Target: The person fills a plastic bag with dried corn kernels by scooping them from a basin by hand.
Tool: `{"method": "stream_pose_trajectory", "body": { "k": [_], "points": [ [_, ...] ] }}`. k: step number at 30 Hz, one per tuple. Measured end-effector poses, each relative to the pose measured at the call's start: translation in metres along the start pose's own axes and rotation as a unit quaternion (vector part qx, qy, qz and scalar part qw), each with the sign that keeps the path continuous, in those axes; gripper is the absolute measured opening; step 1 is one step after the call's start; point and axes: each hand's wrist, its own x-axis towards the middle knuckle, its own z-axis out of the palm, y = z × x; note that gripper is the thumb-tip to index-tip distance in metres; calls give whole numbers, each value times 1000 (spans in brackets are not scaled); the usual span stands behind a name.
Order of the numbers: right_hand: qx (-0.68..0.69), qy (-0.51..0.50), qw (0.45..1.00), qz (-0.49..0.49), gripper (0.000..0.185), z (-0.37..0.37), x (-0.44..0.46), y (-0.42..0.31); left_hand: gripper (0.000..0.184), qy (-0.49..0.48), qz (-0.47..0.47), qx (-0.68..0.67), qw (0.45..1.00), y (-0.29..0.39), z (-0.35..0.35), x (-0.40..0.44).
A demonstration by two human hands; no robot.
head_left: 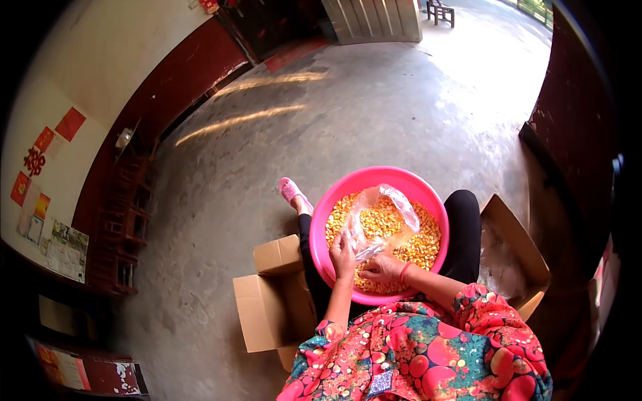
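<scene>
A pink plastic basin [324,207] rests between my legs, holding loose yellow corn kernels [422,250]. On top of the kernels lies a clear plastic bag [400,200], its mouth spread wide, with corn showing inside and through it. My left hand [342,254] is closed on the near left edge of the bag. Just to the right, my right hand [384,268] reaches low over the corn beside the bag's near edge. Its fingers are curled together, and whatever is between them is hidden. A red band circles the right wrist.
An opened cardboard box [257,313] stands on the floor to my left. To my right, another box [515,234] has clear plastic in it. Wooden chairs [125,230] line the left wall. A small stool [440,12] stands far off by the doorway.
</scene>
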Motion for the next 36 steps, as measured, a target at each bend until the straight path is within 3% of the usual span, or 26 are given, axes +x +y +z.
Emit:
{"method": "stream_pose_trajectory", "body": {
  "k": [2,4,16,19,21,22,24,25,27,30,33,36],
  "points": [
    [-11,8,1000,-15,25,-6,0,-5,30,8,26,6,1000,0,3,1],
    [-12,-8,999,29,30,-11,1,-12,31,17,65,15,998,-3,3,1],
    [-3,29,999,18,26,-8,0,-10,26,5,52,13,999,-3,2,0],
    [59,7,998,26,30,-3,2,-4,25,27,64,-26,997,0,5,-2],
    [288,0,953,90,39,-10,3,-16,25,17,8,-54,998,5,4,-4],
    [287,-3,953,93,39,-16,0,-23,25,19,6,-57,998,5,3,-4],
    [551,-67,801,224,44,-37,-3,-46,24,-2,-9,-73,997,6,2,-5],
    [550,-68,801,227,44,-43,0,-52,24,-1,-10,-75,997,7,3,-5],
    [621,111,750,200,42,-53,10,-56,25,14,-12,-68,998,12,7,-6],
    [679,232,666,202,41,-64,32,-33,25,6,-33,-96,995,17,8,-7],
    [625,331,669,229,39,-54,52,-11,25,19,35,-50,998,14,7,-6],
    [604,362,675,218,33,-43,67,-1,25,17,24,-53,998,9,3,-5]
  ]
}}
